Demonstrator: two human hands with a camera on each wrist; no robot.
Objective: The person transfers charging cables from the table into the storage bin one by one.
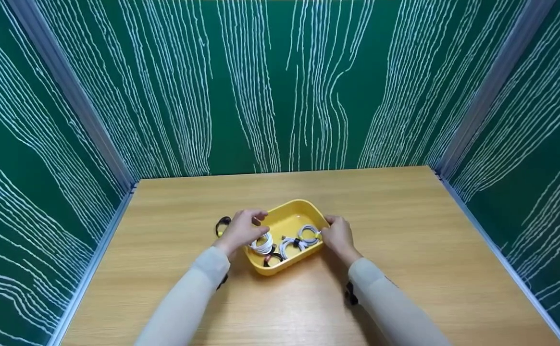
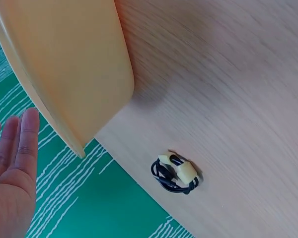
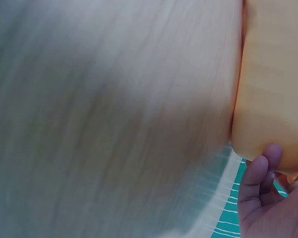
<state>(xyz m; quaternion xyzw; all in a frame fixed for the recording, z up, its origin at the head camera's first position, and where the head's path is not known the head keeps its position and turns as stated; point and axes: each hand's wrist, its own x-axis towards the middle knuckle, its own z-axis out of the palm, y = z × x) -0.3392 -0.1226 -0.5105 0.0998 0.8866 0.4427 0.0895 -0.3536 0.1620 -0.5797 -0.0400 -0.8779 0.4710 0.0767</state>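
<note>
A yellow plastic bin (image 1: 282,223) sits slightly turned on the wooden table. My right hand (image 1: 338,235) grips its right end, fingertips against the outer wall in the right wrist view. My left hand (image 1: 243,230) is over the bin's left end, palm and fingers (image 2: 26,144) extended and holding nothing in the left wrist view. Below its thumb lies a coiled white cable (image 1: 263,247) in the bin. Also inside are a grey coiled cable (image 1: 309,232), a white cable with a black tie (image 1: 287,246) and a small black cable (image 1: 275,259).
A black coiled cable (image 2: 176,173) with a yellowish tie lies on the table left of the bin, partly behind my left hand in the head view. Green panels with white lines (image 1: 241,86) stand at the back and both sides of the table (image 1: 404,216).
</note>
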